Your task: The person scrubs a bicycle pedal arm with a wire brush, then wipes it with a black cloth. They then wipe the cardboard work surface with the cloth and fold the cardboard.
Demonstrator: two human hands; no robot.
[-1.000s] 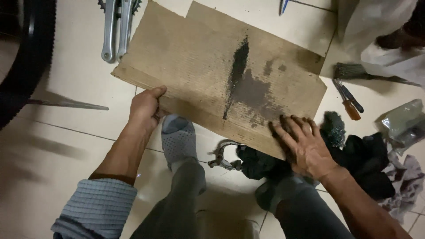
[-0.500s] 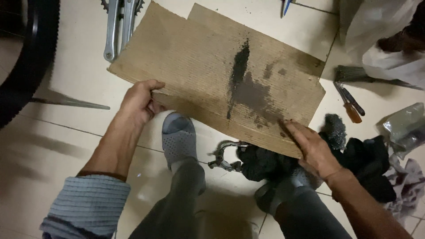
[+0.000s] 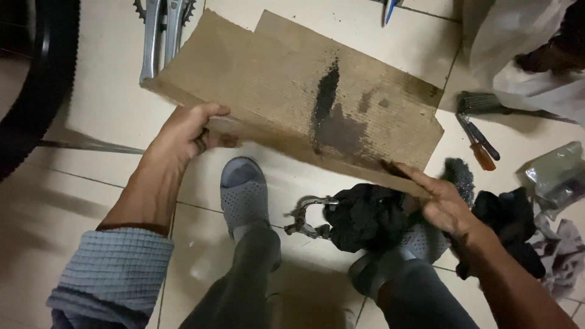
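A large brown cardboard sheet (image 3: 274,91) with a dark oily stain lies tilted over the tiled floor, its near edge lifted. My left hand (image 3: 186,131) grips that near edge at the left, thumb on top. My right hand (image 3: 442,201) holds the near right corner with the fingers spread under and along the edge. A black rag (image 3: 365,216) and a metal brake caliper (image 3: 308,216) lie just below the sheet, between my two feet in grey perforated shoes (image 3: 244,192).
A black bicycle tyre (image 3: 36,79) curves down the left side. A silver crank with chainring (image 3: 161,30) lies at the top. An orange-handled screwdriver (image 3: 478,146), a wire brush (image 3: 481,103), dark rags (image 3: 512,225), a plastic bag (image 3: 554,173) and another person's white clothing (image 3: 518,49) crowd the right.
Both hands went from resting flat on the cardboard's near edge to gripping it. The edge has risen off the floor and the sheet has shifted slightly away from me.
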